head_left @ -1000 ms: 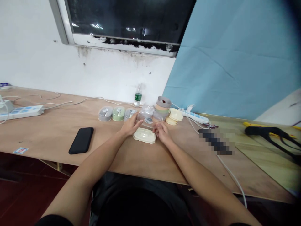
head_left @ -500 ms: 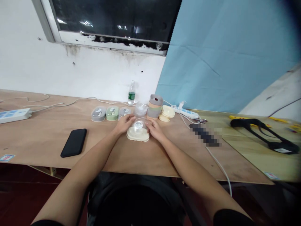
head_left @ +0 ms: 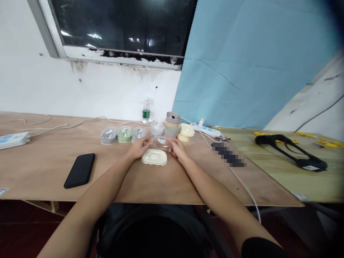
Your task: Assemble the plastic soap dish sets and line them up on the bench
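Between my two hands is a clear plastic lid [head_left: 160, 144] with a round white label. My left hand [head_left: 139, 147] grips its left edge and my right hand [head_left: 177, 147] its right edge. Just in front of the lid, a cream oval tray [head_left: 154, 157] lies on the table with its shallow hollow facing up. Whether lid and tray touch at the back rim I cannot tell. Behind my hands stand more clear lids [head_left: 156, 128], a stack of grey, orange and green rings [head_left: 172, 124] and a pile of cream trays [head_left: 185, 132].
Lidded boxes, one grey [head_left: 109, 135], one green [head_left: 124, 134] and another grey [head_left: 138, 134], stand in a row at left. A bottle [head_left: 146, 113] is behind them. A black phone [head_left: 80, 170] lies front left. Power strips [head_left: 206, 129], cables and a black strap frame [head_left: 291, 152] lie around.
The clear lid has tipped back and down behind the cream tray, uncovering the tray's hollow. Both hands have stayed on the lid. The whole view has shifted slightly.
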Demonstrator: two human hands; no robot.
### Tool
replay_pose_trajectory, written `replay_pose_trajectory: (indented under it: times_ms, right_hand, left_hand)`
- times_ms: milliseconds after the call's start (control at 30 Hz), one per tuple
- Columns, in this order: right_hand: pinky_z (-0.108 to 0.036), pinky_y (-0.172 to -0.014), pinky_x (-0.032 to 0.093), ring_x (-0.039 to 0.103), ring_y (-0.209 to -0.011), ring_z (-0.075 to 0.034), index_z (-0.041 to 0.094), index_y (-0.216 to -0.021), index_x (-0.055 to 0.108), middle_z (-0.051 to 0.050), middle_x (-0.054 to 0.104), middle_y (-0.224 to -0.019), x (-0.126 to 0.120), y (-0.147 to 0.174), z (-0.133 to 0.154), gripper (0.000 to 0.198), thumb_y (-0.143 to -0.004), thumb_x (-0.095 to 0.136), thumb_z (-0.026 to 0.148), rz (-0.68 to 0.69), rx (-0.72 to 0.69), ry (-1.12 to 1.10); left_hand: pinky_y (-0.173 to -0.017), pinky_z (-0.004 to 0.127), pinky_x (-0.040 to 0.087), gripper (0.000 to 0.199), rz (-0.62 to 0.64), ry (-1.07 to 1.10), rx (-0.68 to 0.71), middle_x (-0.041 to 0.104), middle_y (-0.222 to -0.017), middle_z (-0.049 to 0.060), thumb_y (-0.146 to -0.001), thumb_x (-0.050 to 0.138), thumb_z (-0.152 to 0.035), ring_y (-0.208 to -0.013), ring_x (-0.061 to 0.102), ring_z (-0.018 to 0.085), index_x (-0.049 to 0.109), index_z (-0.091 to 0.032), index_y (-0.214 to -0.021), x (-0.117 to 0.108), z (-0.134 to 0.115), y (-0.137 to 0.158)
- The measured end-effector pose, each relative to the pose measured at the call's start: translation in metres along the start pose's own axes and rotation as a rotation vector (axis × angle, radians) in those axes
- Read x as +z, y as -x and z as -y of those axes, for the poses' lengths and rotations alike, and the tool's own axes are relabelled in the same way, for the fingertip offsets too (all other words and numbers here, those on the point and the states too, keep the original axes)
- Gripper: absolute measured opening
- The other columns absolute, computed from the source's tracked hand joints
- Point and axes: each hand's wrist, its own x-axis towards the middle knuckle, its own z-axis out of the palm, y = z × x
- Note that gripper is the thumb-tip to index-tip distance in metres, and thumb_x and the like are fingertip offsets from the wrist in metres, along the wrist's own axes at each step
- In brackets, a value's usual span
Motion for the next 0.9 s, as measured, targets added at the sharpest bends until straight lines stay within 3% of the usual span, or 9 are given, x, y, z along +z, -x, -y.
replay_pose_trajectory:
  times_ms: [100,233,400,533,633,733,900]
  right_hand:
    - [-0.023,-0.035,0.028,0.039,-0.033,-0.01,0.018,-0.108,0.057,0.0,0.06,-0.055,-0.007,-0.004,-0.004,0.047,-0.085,0.044,0.057,0.004,0.062,0.106]
    - [-0.028,-0.063,0.046,0.063,-0.074,-0.019,0.019,-0.105,0.062,-0.009,0.069,-0.091,-0.013,-0.01,-0.008,0.04,-0.079,0.059,0.049,-0.118,-0.18,0.451]
    - [-0.034,-0.08,0.045,0.06,-0.086,-0.023,0.02,-0.116,0.06,-0.008,0.065,-0.093,-0.018,-0.026,0.019,0.036,-0.087,0.047,0.038,-0.354,-0.43,0.574]
    - [-0.04,-0.096,0.039,0.05,-0.11,-0.028,0.017,-0.12,0.059,-0.015,0.053,-0.118,-0.024,-0.054,0.051,0.039,-0.085,0.051,0.033,-0.525,-0.67,0.627]
    - [-0.047,-0.099,0.036,0.045,-0.114,-0.033,0.017,-0.113,0.064,-0.017,0.046,-0.127,-0.031,-0.076,0.058,0.036,-0.082,0.057,0.034,-0.499,-0.657,0.708]
    - [-0.047,-0.098,0.036,0.046,-0.113,-0.032,0.017,-0.102,0.068,-0.016,0.049,-0.123,-0.036,-0.085,0.059,0.026,-0.083,0.055,0.03,-0.431,-0.639,0.71]
    - [-0.042,-0.099,0.036,0.045,-0.114,-0.027,0.018,-0.092,0.064,-0.013,0.053,-0.118,-0.03,-0.051,0.063,0.021,-0.088,0.048,0.031,-0.443,-0.832,0.505]
  left_hand:
    - [-0.082,0.033,0.048,0.052,0.149,-0.131,0.046,0.067,-0.108,0.009,-0.084,0.051,-0.055,-0.091,0.063,0.023,0.062,-0.017,-0.118,0.0,0.0,0.003]
    - [-0.082,0.034,0.048,0.05,0.238,-0.197,0.096,0.068,-0.107,0.009,-0.084,0.05,-0.052,-0.091,0.063,0.024,0.062,-0.017,-0.118,0.0,-0.002,0.004]
    - [-0.085,0.036,0.045,0.053,0.25,-0.242,0.133,0.067,-0.109,0.009,-0.086,0.045,-0.056,-0.096,0.06,0.025,0.062,-0.017,-0.118,-0.001,-0.004,0.004]
    - [-0.085,0.035,0.044,0.055,0.267,-0.285,0.152,0.068,-0.109,0.008,-0.087,0.041,-0.06,-0.095,0.059,0.025,0.063,-0.019,-0.116,-0.003,-0.007,0.005]
    - [-0.084,0.035,0.043,0.055,0.269,-0.287,0.171,0.068,-0.107,0.007,-0.088,0.039,-0.061,-0.092,0.059,0.024,0.063,-0.021,-0.116,-0.003,-0.009,0.006]
    - [-0.085,0.035,0.043,0.055,0.28,-0.269,0.2,0.069,-0.104,0.007,-0.088,0.039,-0.062,-0.091,0.06,0.024,0.065,-0.021,-0.113,-0.003,-0.01,0.005]
    - [-0.087,0.036,0.044,0.058,0.204,-0.17,0.159,0.067,-0.106,0.009,-0.089,0.037,-0.06,-0.094,0.06,0.024,0.059,-0.018,-0.122,-0.003,-0.008,0.004]
